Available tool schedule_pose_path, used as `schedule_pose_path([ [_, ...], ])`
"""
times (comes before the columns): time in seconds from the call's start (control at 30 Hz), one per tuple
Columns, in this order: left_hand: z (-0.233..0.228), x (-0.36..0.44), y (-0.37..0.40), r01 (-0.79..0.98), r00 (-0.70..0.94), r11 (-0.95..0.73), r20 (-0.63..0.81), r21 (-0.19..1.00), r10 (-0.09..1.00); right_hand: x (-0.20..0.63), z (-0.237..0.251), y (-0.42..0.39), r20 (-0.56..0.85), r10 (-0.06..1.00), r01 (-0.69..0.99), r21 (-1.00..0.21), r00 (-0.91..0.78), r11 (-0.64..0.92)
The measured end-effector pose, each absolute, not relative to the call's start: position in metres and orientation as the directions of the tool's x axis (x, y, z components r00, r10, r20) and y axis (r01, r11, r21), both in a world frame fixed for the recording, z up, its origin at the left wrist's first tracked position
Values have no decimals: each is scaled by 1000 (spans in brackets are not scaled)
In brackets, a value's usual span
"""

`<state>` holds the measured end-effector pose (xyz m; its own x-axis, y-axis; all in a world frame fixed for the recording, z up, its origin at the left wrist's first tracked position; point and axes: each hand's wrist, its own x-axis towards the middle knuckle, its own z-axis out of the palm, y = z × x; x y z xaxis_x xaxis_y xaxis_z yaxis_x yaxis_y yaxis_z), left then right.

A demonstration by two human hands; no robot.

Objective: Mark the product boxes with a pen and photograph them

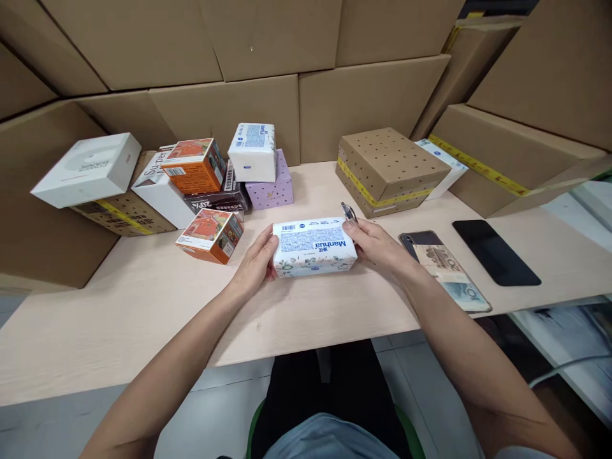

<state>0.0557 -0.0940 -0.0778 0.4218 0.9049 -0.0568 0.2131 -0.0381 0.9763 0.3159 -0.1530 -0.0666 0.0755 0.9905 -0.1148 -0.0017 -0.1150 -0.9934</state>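
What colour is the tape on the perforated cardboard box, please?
Yellow tape on the perforated box, in the head view.

Tissue pack (314, 247) lies between both hands (left (255, 262), right (375, 245)) on table (143, 306).

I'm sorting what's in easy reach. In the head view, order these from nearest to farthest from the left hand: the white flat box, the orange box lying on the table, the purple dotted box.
1. Orange box, just left of the left hand.
2. Purple dotted box, behind the hand, mid-table.
3. White flat box, far left, atop a carton.
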Motion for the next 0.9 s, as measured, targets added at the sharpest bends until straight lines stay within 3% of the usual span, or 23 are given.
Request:
schedule_pose_path([
  [0.13, -75, 56, -100, 167, 447, 2, -77, 986, 891, 315, -62, -156, -125, 991, -17, -992, 50, -124],
  [0.27, -77, 55, -109, 254, 371, -161, 57, 954, 927, 317, -61, -160, -49, 998, 17, -999, 36, -50],
  [0.4, -79, 53, -116, 309, 390, -399, 268, 863, 881, 317, -57, -163, 18, 998, 91, -996, 68, 11],
  [0.57, -74, 52, -119, 331, 445, -737, 591, 590, 673, 319, -54, -164, 82, 994, 120, -990, 78, 72],
  [0.77, -64, 52, -126, 252, 502, -891, 737, 377, 453, 327, -53, -166, 88, 992, 95, -992, 93, 79],
  [0.9, -60, 52, -135, 219, 555, -965, 796, 142, 243, 336, -42, -164, 136, 945, 7, -990, 296, 140],
])
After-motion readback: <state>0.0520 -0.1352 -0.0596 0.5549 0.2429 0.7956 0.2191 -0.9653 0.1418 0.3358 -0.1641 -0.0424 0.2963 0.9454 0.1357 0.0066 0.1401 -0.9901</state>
